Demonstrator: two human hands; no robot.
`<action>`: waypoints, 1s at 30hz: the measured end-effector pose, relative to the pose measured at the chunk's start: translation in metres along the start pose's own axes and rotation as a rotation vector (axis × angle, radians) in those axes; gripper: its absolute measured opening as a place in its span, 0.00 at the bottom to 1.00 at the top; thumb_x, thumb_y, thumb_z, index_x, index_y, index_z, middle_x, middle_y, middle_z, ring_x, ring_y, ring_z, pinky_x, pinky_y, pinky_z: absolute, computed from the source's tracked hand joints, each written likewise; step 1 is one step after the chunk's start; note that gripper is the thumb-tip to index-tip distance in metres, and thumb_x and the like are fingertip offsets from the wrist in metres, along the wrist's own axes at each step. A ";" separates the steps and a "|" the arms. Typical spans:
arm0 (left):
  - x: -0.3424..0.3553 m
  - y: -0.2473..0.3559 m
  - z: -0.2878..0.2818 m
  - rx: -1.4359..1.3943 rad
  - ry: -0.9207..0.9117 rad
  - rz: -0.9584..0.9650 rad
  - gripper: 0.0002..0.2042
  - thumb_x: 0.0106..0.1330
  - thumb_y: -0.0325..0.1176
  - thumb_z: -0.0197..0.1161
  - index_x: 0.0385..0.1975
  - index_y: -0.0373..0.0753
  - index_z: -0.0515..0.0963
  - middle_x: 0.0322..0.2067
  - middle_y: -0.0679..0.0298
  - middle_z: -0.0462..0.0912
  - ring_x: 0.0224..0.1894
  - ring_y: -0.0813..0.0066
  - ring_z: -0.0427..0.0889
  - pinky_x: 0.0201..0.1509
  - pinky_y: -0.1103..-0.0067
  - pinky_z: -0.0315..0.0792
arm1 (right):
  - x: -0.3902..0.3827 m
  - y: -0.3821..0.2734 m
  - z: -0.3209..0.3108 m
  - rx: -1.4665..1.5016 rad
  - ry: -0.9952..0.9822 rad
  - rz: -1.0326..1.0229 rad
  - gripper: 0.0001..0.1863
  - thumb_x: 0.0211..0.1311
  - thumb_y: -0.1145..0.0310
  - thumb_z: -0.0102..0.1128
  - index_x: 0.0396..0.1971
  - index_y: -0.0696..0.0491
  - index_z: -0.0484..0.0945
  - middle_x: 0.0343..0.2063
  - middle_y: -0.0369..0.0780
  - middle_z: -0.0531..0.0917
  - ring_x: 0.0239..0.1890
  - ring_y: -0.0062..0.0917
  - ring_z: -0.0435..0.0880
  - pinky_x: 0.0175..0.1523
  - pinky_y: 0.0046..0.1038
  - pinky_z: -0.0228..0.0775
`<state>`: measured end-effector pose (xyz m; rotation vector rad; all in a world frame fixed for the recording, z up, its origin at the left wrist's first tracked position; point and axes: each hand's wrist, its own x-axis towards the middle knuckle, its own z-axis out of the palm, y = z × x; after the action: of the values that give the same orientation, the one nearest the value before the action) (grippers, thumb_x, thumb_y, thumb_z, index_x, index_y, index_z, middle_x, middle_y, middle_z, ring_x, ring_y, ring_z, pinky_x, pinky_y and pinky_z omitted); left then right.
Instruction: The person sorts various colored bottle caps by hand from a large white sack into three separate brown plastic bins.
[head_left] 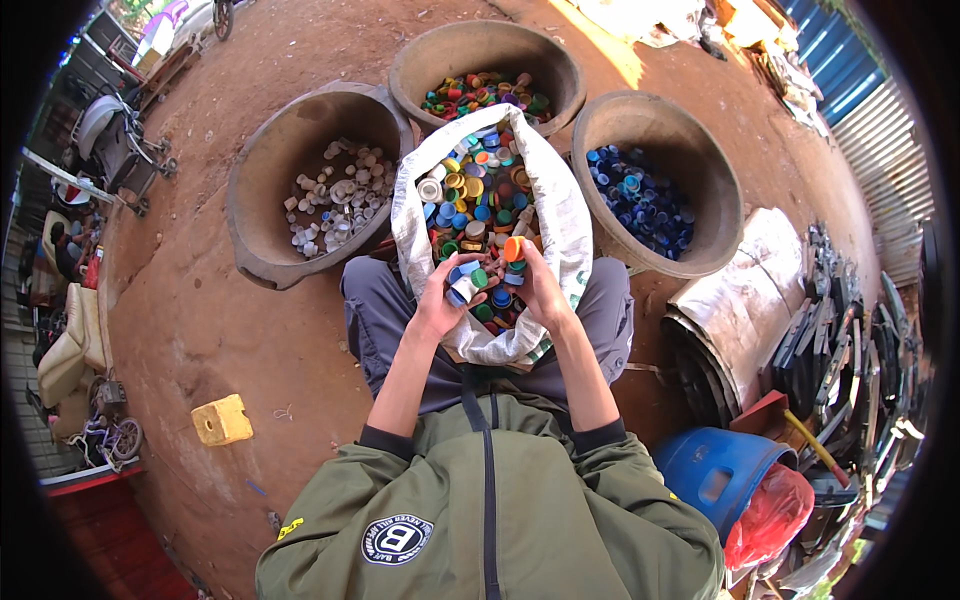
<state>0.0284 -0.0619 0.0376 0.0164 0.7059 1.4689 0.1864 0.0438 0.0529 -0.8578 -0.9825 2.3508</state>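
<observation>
Reddish bare ground [190, 330] spreads around the seated person, with a yellow block [222, 420] at the left. Next comes a wide tub [262, 190] holding white caps [345, 195]. The left hand [438, 305] has its fingers curled around a small cluster of caps [466, 285], blue, white and green, above an open white sack [568, 205] of mixed caps [470, 190] between the legs. Behind the sack stands a second tub [480, 50] with multicoloured caps. The right hand [543, 292] clamps an orange cap [514, 248] between its fingers over the sack. Rightward are a third tub [655, 115] of blue caps [640, 205] and a tipped blue barrel [715, 480].
</observation>
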 end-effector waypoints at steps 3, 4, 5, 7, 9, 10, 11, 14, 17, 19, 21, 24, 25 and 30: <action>0.004 -0.004 -0.003 -0.036 0.054 0.036 0.19 0.76 0.43 0.47 0.55 0.35 0.72 0.44 0.56 0.84 0.45 0.60 0.86 0.39 0.73 0.85 | -0.005 -0.005 0.004 0.001 0.007 -0.042 0.17 0.77 0.49 0.42 0.47 0.47 0.70 0.35 0.33 0.77 0.34 0.17 0.76 0.42 0.22 0.69; 0.004 -0.005 -0.005 -0.027 0.013 0.032 0.19 0.76 0.44 0.47 0.54 0.35 0.73 0.45 0.56 0.83 0.45 0.62 0.86 0.41 0.73 0.85 | -0.005 -0.005 0.005 -0.052 0.010 -0.067 0.16 0.77 0.50 0.41 0.46 0.47 0.69 0.34 0.33 0.76 0.33 0.17 0.75 0.40 0.22 0.67; 0.005 -0.005 -0.008 -0.019 -0.028 0.028 0.19 0.76 0.44 0.47 0.54 0.35 0.73 0.46 0.56 0.83 0.44 0.63 0.86 0.43 0.73 0.84 | -0.005 -0.005 0.006 -0.106 0.013 -0.091 0.16 0.77 0.50 0.41 0.45 0.47 0.68 0.32 0.32 0.75 0.32 0.16 0.74 0.39 0.21 0.65; 0.007 -0.008 -0.014 -0.018 -0.054 0.028 0.18 0.76 0.44 0.48 0.53 0.36 0.73 0.47 0.56 0.83 0.44 0.66 0.86 0.46 0.74 0.84 | -0.006 -0.006 0.010 -0.155 0.011 -0.129 0.16 0.77 0.51 0.40 0.43 0.48 0.67 0.31 0.32 0.74 0.31 0.16 0.74 0.38 0.20 0.64; 0.008 -0.011 -0.013 -0.033 -0.026 0.031 0.18 0.76 0.45 0.49 0.53 0.36 0.73 0.48 0.56 0.83 0.45 0.68 0.86 0.48 0.74 0.83 | -0.009 -0.009 0.013 -0.147 0.004 -0.157 0.15 0.78 0.52 0.40 0.42 0.49 0.66 0.31 0.34 0.74 0.30 0.16 0.74 0.38 0.20 0.66; 0.008 -0.012 -0.010 -0.043 -0.004 0.047 0.18 0.76 0.45 0.50 0.53 0.36 0.73 0.48 0.57 0.82 0.46 0.68 0.85 0.49 0.74 0.83 | -0.009 -0.009 0.013 -0.142 0.012 -0.144 0.15 0.78 0.53 0.40 0.41 0.50 0.66 0.32 0.34 0.75 0.30 0.16 0.74 0.38 0.20 0.67; 0.009 -0.014 -0.007 -0.054 0.017 0.063 0.18 0.75 0.44 0.51 0.53 0.37 0.73 0.48 0.57 0.82 0.47 0.69 0.85 0.50 0.74 0.83 | -0.008 -0.008 0.012 -0.138 0.021 -0.131 0.15 0.78 0.53 0.40 0.41 0.51 0.66 0.32 0.35 0.75 0.30 0.16 0.74 0.38 0.20 0.68; 0.009 -0.015 -0.005 -0.056 0.008 0.089 0.18 0.76 0.44 0.51 0.55 0.37 0.72 0.46 0.57 0.82 0.46 0.68 0.85 0.49 0.74 0.84 | -0.012 -0.008 0.013 -0.101 0.036 -0.087 0.15 0.78 0.54 0.40 0.42 0.52 0.66 0.32 0.35 0.75 0.30 0.16 0.74 0.37 0.19 0.68; 0.008 -0.013 -0.009 -0.039 -0.023 0.063 0.18 0.76 0.43 0.51 0.56 0.37 0.71 0.46 0.57 0.82 0.47 0.67 0.84 0.50 0.74 0.83 | -0.012 -0.005 0.009 -0.079 0.037 -0.070 0.15 0.77 0.53 0.42 0.45 0.50 0.69 0.32 0.34 0.75 0.31 0.15 0.75 0.37 0.19 0.70; 0.007 -0.012 -0.007 -0.039 -0.007 0.049 0.18 0.76 0.42 0.51 0.56 0.37 0.70 0.46 0.57 0.82 0.47 0.67 0.84 0.51 0.73 0.83 | -0.013 -0.006 0.010 -0.098 0.031 -0.072 0.16 0.77 0.53 0.42 0.46 0.50 0.69 0.32 0.34 0.75 0.31 0.15 0.75 0.37 0.19 0.70; 0.007 -0.013 -0.002 -0.051 0.039 0.052 0.17 0.76 0.41 0.51 0.56 0.37 0.71 0.47 0.57 0.81 0.48 0.67 0.83 0.53 0.71 0.82 | -0.015 -0.008 0.013 -0.142 0.024 -0.081 0.15 0.78 0.55 0.42 0.44 0.52 0.69 0.33 0.34 0.76 0.31 0.15 0.74 0.38 0.19 0.68; 0.009 -0.015 -0.003 -0.055 0.032 0.076 0.17 0.76 0.40 0.51 0.57 0.38 0.71 0.48 0.57 0.81 0.49 0.67 0.82 0.54 0.69 0.80 | -0.013 -0.007 0.014 -0.223 -0.037 -0.152 0.14 0.78 0.56 0.43 0.46 0.52 0.69 0.33 0.34 0.76 0.31 0.14 0.74 0.40 0.19 0.67; 0.012 -0.017 -0.011 -0.063 -0.008 0.065 0.17 0.75 0.41 0.51 0.57 0.38 0.71 0.48 0.57 0.81 0.50 0.67 0.82 0.55 0.68 0.79 | -0.014 -0.006 0.016 -0.191 -0.043 -0.151 0.14 0.78 0.57 0.43 0.46 0.52 0.69 0.33 0.34 0.76 0.32 0.15 0.73 0.41 0.19 0.67; 0.017 -0.028 -0.014 -0.148 0.060 0.041 0.18 0.75 0.42 0.49 0.56 0.39 0.72 0.48 0.59 0.81 0.53 0.68 0.81 0.53 0.67 0.78 | -0.014 0.003 0.041 -0.484 -0.035 -0.398 0.13 0.78 0.58 0.42 0.47 0.53 0.67 0.35 0.35 0.73 0.39 0.16 0.72 0.45 0.21 0.66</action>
<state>0.0461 -0.0559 0.0077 -0.1280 0.6468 1.5634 0.1676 0.0143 0.0783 -0.7026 -1.6088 1.8240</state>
